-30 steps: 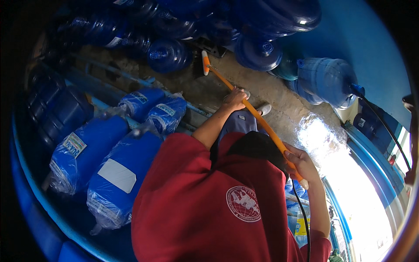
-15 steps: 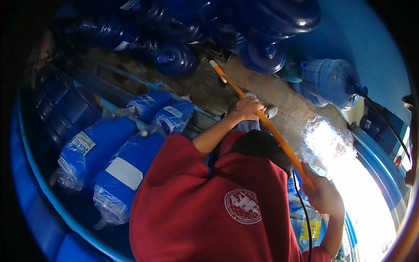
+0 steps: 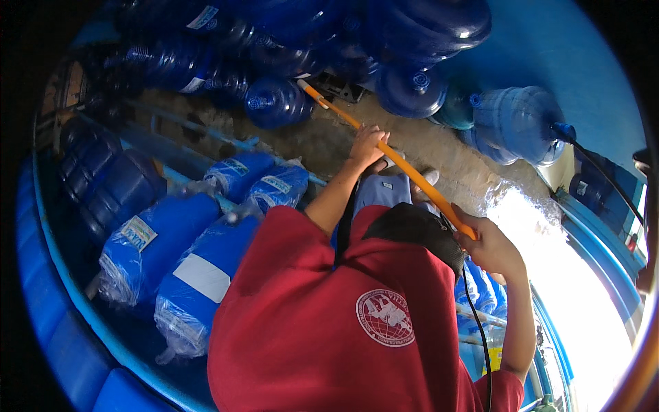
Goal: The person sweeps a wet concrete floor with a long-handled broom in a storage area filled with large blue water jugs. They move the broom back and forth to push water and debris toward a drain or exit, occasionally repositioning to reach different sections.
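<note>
In the head view, the left hand [image 3: 369, 145] has its fingers curled around the middle of an orange pole [image 3: 416, 180]; the right hand [image 3: 489, 246] is clamped on its near end. The pole slants over the concrete floor [image 3: 333, 141], its pale tip by the floor's far edge, near a dark blue jug [image 3: 273, 103]; contact there cannot be told. Floor runs between a blue rail [image 3: 247, 143] on the left and a lighter jug [image 3: 518, 120] on the right. Four plastic-wrapped blue containers [image 3: 180, 214] lie beyond the floor's left edge; two shoes [image 3: 430, 178] stand beneath the pole.
</note>
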Motion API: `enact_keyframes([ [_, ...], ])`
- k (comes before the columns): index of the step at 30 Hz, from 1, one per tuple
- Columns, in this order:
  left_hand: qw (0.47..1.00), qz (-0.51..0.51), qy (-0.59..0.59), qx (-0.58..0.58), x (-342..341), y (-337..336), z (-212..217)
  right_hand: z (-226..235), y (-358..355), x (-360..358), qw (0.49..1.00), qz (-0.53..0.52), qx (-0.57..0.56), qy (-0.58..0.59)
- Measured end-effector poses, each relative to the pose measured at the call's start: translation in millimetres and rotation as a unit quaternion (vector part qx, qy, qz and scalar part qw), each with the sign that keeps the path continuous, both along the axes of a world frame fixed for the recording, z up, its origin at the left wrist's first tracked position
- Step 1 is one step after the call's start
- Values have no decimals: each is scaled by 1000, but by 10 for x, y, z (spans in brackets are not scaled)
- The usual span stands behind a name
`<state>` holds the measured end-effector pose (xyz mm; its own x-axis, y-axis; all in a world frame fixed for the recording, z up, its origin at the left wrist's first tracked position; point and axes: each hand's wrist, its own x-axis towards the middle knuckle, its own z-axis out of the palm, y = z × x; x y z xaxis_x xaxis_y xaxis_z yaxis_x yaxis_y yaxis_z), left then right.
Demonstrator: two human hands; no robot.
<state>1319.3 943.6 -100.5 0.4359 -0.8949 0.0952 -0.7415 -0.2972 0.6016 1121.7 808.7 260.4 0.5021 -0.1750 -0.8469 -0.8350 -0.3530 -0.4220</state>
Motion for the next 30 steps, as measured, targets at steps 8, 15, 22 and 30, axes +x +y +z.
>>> enact_keyframes([
  [8,974,-84,190,89,-808,-228,-352,133,88,-421,993,40,-78,76],
  [15,912,-312,220,148,-1583,-439,-171,559,233,-926,987,-36,-80,138],
  [22,810,-512,250,141,-1847,-875,244,1068,251,-1387,967,-184,-17,177],
  [30,852,-463,210,124,-1629,-756,201,801,-292,-1532,943,-259,97,185],
])
